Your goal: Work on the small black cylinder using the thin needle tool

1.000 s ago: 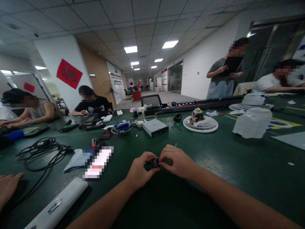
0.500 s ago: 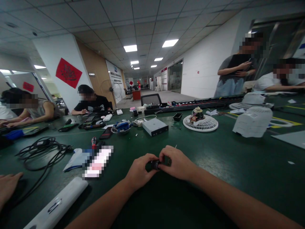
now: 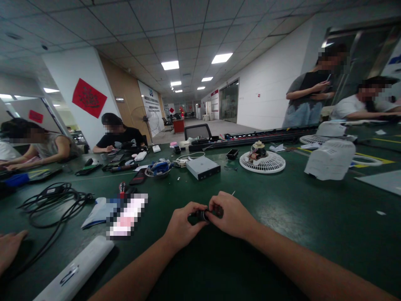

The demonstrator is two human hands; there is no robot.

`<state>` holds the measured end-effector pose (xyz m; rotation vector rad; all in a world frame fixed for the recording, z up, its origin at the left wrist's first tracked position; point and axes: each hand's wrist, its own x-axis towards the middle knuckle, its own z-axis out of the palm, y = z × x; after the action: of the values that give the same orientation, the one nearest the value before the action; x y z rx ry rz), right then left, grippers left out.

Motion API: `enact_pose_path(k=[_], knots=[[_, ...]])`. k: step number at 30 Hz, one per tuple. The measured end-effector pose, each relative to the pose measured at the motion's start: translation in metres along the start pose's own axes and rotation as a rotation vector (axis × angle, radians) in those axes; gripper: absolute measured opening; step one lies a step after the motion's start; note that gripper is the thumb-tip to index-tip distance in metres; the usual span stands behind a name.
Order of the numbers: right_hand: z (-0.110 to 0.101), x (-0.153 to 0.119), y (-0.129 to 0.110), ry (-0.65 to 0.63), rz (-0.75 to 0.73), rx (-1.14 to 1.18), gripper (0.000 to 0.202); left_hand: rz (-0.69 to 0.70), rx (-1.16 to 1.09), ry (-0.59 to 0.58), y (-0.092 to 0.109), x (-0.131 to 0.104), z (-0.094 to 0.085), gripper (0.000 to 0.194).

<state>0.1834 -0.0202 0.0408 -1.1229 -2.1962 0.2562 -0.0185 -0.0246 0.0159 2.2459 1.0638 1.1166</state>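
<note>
- Showing, nearest the camera, two bare forearms that reach in from the lower edge and meet over the dark green worktop (image 3: 282, 234).
- Left hand (image 3: 181, 225): grip pressed together, fingers curled and thumb tip pinching the near end of a small dark cylindrical part (image 3: 203, 215).
- Right hand (image 3: 230, 215): grip likewise pressed together, fingers folded over the far end of the same part, so that most of it is hidden.
- The part sits between the two hands, held just above the worktop at centre; whether it touches the surface cannot be told.
- Lower left: a long white casing (image 3: 75, 269) lies flat, and another person's hand (image 3: 9, 248) rests at the left edge.
- Left of the hands: a pixelated patch beside a blue-and-white pouch (image 3: 97, 211), with a coil of black cable (image 3: 50, 200) further left.
- Middle distance: a grey metal box (image 3: 203, 167), a white round fan grille (image 3: 262, 162) carrying a small motor, and a white plastic housing (image 3: 330, 160) to the right.
- Far side: a long black strip (image 3: 266, 136) runs along the worktop edge; seated people work at left and right, and one person stands at the right.
</note>
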Motion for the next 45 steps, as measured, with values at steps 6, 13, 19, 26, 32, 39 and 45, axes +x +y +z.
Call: enact_pose_path(k=[6,13,19,26,32,39,45], knots=[[-0.009,-0.001,0.0,0.28,-0.06,0.089,0.018,-0.055,0.059,0.064,-0.002,0.002,0.002,0.033],[-0.017,-0.001,0.018,0.453,-0.081,0.359,0.045,-0.163,0.146,0.141,-0.006,0.004,0.0,0.028],[-0.006,0.0,0.024,0.405,0.017,0.511,0.048,-0.156,0.136,0.1,-0.002,0.003,0.0,0.031],[-0.011,0.003,0.021,0.291,-0.007,0.31,0.023,-0.121,0.104,0.114,-0.003,0.003,-0.001,0.031],[-0.017,0.006,0.025,-0.012,-0.032,0.133,0.019,-0.229,0.126,0.203,-0.005,0.006,-0.005,0.026],[-0.015,0.008,0.02,0.02,-0.039,-0.067,0.015,-0.175,0.148,0.145,-0.007,0.003,-0.001,0.027],[-0.018,0.007,0.016,-0.11,-0.032,0.006,0.011,-0.131,0.196,0.127,-0.01,0.002,0.0,0.03]])
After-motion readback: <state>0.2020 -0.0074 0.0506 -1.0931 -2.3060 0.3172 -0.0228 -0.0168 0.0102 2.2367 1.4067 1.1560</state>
